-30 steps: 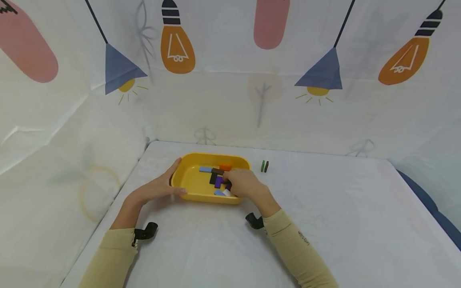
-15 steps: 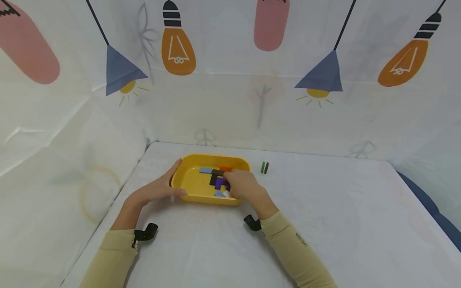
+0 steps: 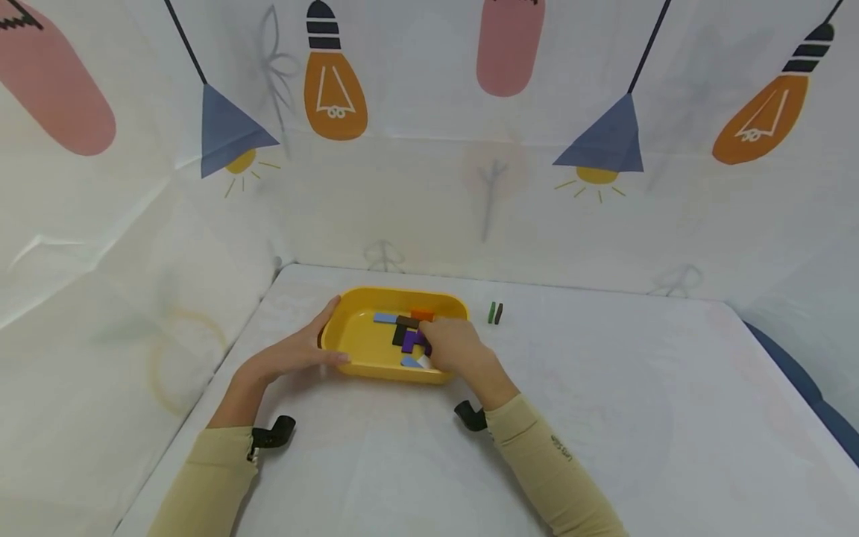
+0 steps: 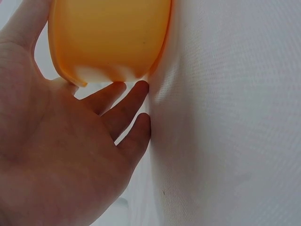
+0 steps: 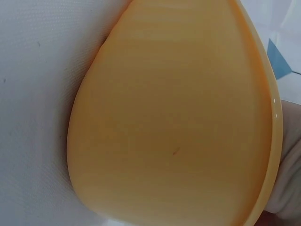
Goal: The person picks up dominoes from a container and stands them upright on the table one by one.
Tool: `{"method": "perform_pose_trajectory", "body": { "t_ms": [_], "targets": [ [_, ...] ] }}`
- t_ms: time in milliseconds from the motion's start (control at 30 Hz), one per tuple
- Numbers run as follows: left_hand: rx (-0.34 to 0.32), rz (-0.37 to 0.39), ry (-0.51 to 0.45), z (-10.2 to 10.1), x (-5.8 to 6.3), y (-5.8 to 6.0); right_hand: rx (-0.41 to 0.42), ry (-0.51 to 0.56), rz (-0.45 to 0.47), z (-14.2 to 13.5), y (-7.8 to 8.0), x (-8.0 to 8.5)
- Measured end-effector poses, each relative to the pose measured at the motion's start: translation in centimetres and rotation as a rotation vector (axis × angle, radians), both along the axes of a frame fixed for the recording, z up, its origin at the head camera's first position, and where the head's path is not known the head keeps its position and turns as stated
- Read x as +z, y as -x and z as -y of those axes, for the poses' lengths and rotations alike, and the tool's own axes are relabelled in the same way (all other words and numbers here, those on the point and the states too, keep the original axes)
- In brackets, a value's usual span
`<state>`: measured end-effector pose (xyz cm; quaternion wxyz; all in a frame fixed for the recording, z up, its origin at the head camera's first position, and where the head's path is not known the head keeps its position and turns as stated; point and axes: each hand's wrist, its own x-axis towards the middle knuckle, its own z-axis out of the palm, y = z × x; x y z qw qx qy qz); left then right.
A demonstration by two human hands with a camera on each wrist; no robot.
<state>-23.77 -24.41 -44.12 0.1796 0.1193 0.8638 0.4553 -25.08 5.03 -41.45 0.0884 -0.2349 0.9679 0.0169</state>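
A yellow tray (image 3: 365, 367) lies towards the back of the white table, holding several small flat blocks. My left hand (image 3: 293, 350) grips its left end, the thumb over the near rim; in the left wrist view some fingertips (image 4: 141, 89) reach down by the tray's end. My right hand (image 3: 458, 349) reaches into the right part, fingers curled down among the blocks. Around them lie a purple block (image 3: 408, 342), a black block (image 3: 399, 335), a brown block (image 3: 406, 322), an orange block (image 3: 421, 315) and light blue blocks (image 3: 385, 318). The right fingertips are hidden, also behind the tray wall in the right wrist view.
Right of the tray, a thin green piece (image 3: 492, 312) and a dark brown piece (image 3: 499, 313) stand side by side on the table (image 3: 604, 388). A printed white curtain (image 3: 429, 201) hangs behind the table. Something dark blue (image 3: 781, 358) shows beyond the right edge.
My right wrist has shifted slightly left, its fingers staying among the blocks. The left hand and tray keep their places; the head view has tilted a little.
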Motion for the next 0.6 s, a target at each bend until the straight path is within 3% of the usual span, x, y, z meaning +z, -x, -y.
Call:
{"method": "perform_pose_trajectory", "body": {
  "t_ms": [600],
  "targets": [
    [-0.001,-0.019,0.009,-0.07,-0.34,-0.08,0.064,0.073,-0.001,-0.71,0.50,-0.64]
  ]
}}
